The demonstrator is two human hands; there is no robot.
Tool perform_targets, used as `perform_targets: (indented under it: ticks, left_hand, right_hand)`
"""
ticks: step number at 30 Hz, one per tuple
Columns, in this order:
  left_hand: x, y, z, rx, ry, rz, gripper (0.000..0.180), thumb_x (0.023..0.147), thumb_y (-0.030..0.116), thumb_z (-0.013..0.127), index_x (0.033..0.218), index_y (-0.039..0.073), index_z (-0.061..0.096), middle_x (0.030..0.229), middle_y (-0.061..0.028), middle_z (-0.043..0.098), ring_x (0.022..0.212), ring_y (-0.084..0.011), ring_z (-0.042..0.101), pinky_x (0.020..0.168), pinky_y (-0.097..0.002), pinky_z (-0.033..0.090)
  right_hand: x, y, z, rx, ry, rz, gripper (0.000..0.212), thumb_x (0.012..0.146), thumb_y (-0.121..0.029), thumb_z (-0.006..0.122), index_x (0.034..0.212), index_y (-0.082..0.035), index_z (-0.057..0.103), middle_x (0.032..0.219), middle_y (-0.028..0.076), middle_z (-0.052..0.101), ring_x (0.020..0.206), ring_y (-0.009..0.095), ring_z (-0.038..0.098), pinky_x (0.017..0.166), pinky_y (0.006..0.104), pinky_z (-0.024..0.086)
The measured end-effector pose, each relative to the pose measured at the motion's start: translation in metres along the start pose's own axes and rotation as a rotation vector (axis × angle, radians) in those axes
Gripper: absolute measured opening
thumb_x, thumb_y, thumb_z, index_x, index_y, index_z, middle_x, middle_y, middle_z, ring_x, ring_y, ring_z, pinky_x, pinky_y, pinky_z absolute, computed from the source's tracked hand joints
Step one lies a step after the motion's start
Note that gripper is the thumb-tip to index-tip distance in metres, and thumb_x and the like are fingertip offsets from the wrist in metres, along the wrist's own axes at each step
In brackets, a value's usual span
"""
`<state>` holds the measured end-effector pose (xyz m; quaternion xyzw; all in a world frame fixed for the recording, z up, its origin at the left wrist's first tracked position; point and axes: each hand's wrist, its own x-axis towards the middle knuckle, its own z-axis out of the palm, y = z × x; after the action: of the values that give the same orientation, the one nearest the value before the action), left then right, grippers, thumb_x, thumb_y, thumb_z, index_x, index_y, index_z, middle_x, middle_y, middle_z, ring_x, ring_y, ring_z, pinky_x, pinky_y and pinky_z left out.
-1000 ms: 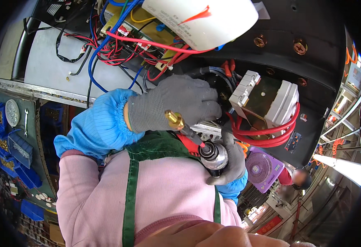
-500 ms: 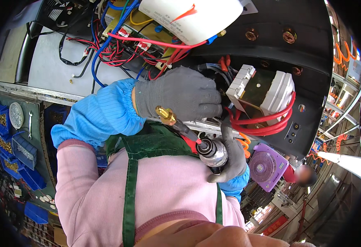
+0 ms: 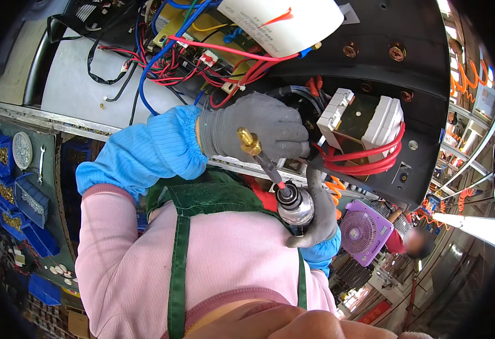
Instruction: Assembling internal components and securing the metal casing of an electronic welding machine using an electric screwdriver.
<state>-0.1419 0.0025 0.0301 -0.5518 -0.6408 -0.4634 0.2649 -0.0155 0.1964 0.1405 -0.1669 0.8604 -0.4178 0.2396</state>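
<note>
The left hand, in a grey glove, is closed on a part just left of the white block. The right hand grips a power screwdriver below that block, its brass tip touching the left glove.

Far left I see a grey panel with black cables trailing over it. Far centre, a white cylinder sits above a tangle of red and blue wires. Blue bins of small parts line the left edge. A purple fan stands near right. Two brass bolts sit far right.
</note>
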Motion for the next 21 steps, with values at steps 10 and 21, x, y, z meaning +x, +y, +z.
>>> perform_targets:
  ticks: [10,21]
  left_hand:
    - [-0.012,0.014,0.013,-0.109,0.108,-0.172,0.031,0.068,0.02,0.064,0.097,0.008,0.062,0.094,-0.005,0.061,0.084,-0.0236,0.06,0.064,-0.033,0.05]
    - [-0.008,0.039,0.005,-0.235,0.124,-0.422,0.035,0.065,0.015,0.065,0.099,0.007,0.062,0.096,-0.007,0.059,0.087,-0.0257,0.06,0.075,-0.037,0.049]
  right_hand:
    - [-0.003,-0.004,0.011,0.162,0.137,0.268,0.15,0.032,-0.074,0.078,0.132,0.02,0.018,0.126,0.027,0.046,0.113,0.027,0.049,0.097,0.0323,0.034]
    - [-0.008,0.009,0.012,0.351,0.11,0.267,0.126,0.043,-0.038,0.083,0.135,0.015,0.017,0.109,0.025,0.058,0.1,0.036,0.06,0.088,0.0353,0.043]
